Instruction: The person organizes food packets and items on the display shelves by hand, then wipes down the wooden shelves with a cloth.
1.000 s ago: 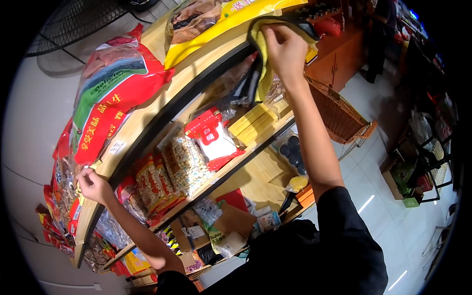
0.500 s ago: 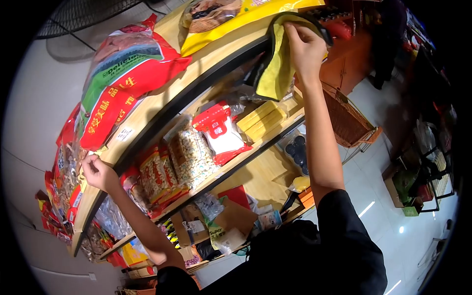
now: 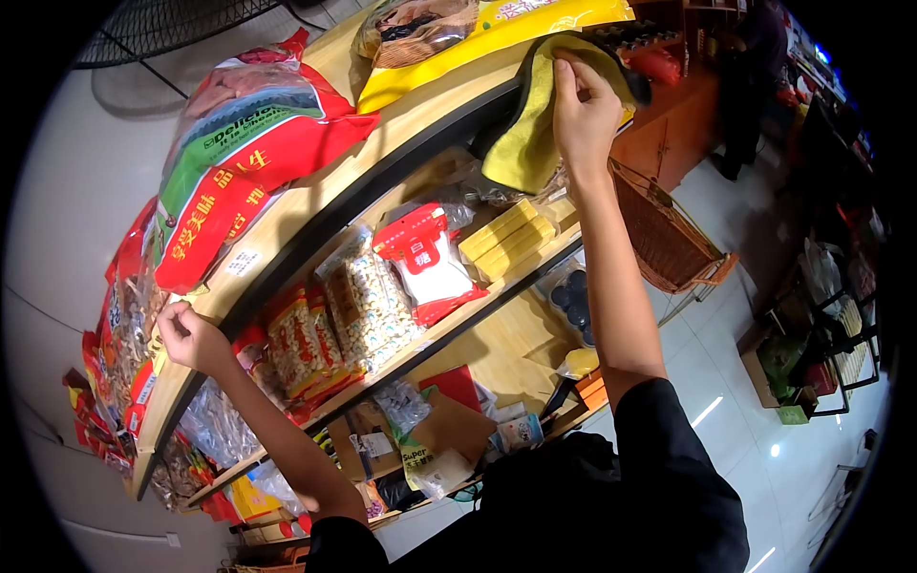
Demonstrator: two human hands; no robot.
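Observation:
My right hand pinches a yellow cloth with a dark border, which hangs over the front edge of the top shelf. At the shelf's left part, my left hand is closed at the wooden edge, beside a large red and green food bag. Whatever its fingers hold, if anything, is hidden. Close to the cloth on top lies a yellow food bag. Below it, on the middle shelf, are a red and white bag and a yellow block-shaped pack.
Bags of pale pieces line the middle shelf. A cardboard box and assorted packets fill the lower one. A wicker basket stands to the right, and a fan is at upper left. Another person stands at upper right.
The cloth's hanging part has shifted slightly left, still in my right hand. My left hand stays at the shelf edge. The other person shows more clearly at upper right.

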